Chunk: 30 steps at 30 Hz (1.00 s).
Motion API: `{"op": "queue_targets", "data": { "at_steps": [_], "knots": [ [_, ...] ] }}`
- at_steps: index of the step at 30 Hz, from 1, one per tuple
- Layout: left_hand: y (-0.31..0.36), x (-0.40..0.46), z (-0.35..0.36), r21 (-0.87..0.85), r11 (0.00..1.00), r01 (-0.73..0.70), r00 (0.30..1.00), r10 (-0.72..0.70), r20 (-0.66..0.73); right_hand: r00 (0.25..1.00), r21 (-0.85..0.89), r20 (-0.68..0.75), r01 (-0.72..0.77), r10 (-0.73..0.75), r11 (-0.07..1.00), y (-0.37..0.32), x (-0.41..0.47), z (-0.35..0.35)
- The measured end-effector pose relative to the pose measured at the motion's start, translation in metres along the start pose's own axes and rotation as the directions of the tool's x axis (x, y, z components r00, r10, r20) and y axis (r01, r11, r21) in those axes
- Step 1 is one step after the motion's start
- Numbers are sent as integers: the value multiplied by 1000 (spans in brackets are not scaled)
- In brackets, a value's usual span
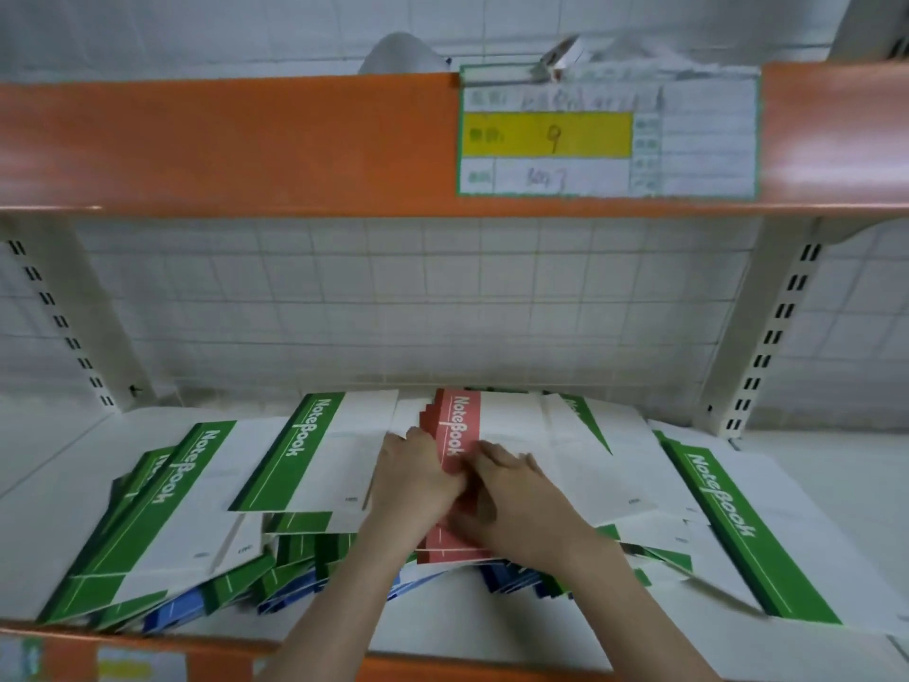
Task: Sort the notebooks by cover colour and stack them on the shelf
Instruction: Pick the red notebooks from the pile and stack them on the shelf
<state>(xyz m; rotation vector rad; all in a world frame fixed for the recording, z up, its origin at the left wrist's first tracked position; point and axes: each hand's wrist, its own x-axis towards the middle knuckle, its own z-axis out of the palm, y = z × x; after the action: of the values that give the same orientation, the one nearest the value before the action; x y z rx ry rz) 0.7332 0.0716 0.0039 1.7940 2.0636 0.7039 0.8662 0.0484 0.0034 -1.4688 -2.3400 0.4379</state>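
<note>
A small stack of red-spined notebooks (460, 425) lies in the middle of the white shelf (59, 465), on top of a loose pile. My left hand (415, 477) grips the stack's left edge. My right hand (511, 499) lies on the stack, fingers curled over the red spine. Green-spined notebooks lie on both sides: one just left of my hands (305, 455), more at far left (162, 514), and one at the right (738, 524). Blue-spined notebooks (182, 607) peek out under the pile near the front edge.
An orange beam (221, 145) of the upper shelf crosses overhead, with a paper label (605, 135) marked 9. White slotted uprights (74, 327) stand at both sides. A wire grid backs the shelf. The orange front lip (216, 657) runs below my forearms.
</note>
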Motion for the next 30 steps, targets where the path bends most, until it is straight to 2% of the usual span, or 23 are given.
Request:
{"op": "queue_targets", "data": {
  "at_steps": [6, 8, 11, 14, 17, 19, 20, 25, 30],
  "knots": [
    [-6, 3, -4, -172, 984, -50, 999, 52, 8, 1000, -50, 0, -16, 16, 999, 5, 8, -2],
    [-7, 2, -7, -278, 959, -51, 998, 42, -38, 1000, -161, 3, 2, -1, 987, 5, 11, -3],
    [-7, -1, -13, -400, 915, -44, 995, 5, -98, 988, -261, -141, 25, -64, 965, 2, 11, 0],
    [-13, -4, -17, -323, 944, -64, 985, 8, -172, 945, -175, -328, -55, -5, 983, 3, 11, 3],
    [-15, -9, -16, -184, 981, -61, 998, 55, -36, 916, -11, -394, -88, 76, 996, 6, 9, 3],
    [-13, -10, -14, -160, 986, -39, 998, 46, 42, 918, -12, -393, -68, 57, 998, 6, 7, 5],
    [-12, -10, -14, -166, 986, -24, 999, 30, 35, 919, -16, -391, -60, 49, 998, 6, 6, 6],
    [-7, -8, -16, -180, 983, 31, 997, -43, -63, 935, -109, -353, -8, -31, 994, -5, -6, 8],
    [-2, -12, -19, -265, 963, -52, 986, 7, -169, 965, -184, -255, 6, -53, 983, -8, -10, 17]
  ]
}}
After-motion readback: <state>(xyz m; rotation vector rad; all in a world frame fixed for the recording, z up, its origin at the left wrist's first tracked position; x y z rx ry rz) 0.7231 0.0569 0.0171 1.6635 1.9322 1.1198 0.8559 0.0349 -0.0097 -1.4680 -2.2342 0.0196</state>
